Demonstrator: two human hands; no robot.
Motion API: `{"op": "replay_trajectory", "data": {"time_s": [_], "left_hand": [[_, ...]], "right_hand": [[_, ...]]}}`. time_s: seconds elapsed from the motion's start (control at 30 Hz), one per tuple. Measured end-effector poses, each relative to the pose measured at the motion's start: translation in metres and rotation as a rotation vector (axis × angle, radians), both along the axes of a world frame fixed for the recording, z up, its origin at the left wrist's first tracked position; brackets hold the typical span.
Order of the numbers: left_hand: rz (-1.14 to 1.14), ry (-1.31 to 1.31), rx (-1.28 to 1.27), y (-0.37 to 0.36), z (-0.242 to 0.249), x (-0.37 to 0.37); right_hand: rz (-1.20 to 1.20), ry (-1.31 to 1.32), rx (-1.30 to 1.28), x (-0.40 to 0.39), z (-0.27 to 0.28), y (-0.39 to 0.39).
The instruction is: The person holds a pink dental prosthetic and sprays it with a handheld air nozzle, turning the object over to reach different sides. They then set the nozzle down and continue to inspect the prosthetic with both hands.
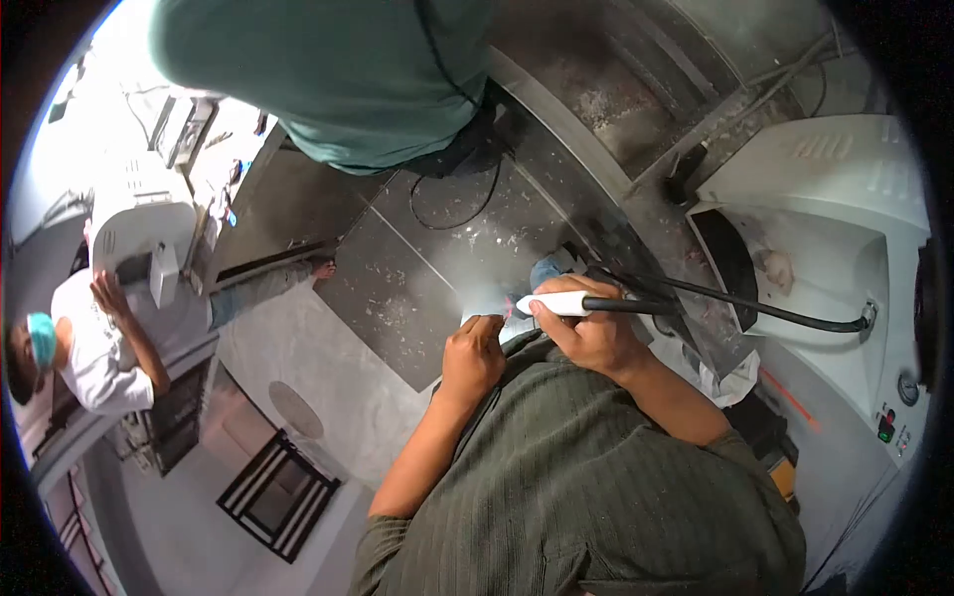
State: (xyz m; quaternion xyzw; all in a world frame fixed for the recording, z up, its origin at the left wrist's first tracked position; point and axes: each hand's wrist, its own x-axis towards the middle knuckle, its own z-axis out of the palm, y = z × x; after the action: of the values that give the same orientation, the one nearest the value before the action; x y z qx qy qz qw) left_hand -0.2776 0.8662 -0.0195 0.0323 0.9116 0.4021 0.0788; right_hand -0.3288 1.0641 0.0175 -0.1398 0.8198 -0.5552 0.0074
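Observation:
My right hand (pixel 602 336) is wrapped round a white pen-like handpiece (pixel 558 304), whose tip points left. A thick black hose (pixel 626 307) runs out of its back end to the right. Just left of that tip, my left hand (pixel 473 358) is closed, with its fingers bent together. Whatever it may hold is too small or hidden to make out. A pale glow or haze and a small pinkish spot show between the two hands. Both hands are in front of my dark green shirt (pixel 576 467).
A white machine cabinet (pixel 835 169) with an open recess stands at right, a black hose attached. Ahead, close by, is a person in a green shirt (pixel 348 89). At left a masked person in white (pixel 94 343) sits by another white machine (pixel 144 214). A dark stool (pixel 278 495) stands lower left.

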Motion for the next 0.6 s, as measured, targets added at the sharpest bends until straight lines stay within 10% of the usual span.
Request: {"op": "replay_trajectory", "data": {"time_s": [0.2, 0.6], "left_hand": [[0.172, -0.081, 0.192, -0.024, 0.005, 0.038], [0.741, -0.34, 1.035, -0.115, 0.01, 0.181]], "right_hand": [[0.156, 0.325, 0.098, 0.026, 0.006, -0.026], [0.432, 0.063, -0.019, 0.105, 0.041, -0.127]]}}
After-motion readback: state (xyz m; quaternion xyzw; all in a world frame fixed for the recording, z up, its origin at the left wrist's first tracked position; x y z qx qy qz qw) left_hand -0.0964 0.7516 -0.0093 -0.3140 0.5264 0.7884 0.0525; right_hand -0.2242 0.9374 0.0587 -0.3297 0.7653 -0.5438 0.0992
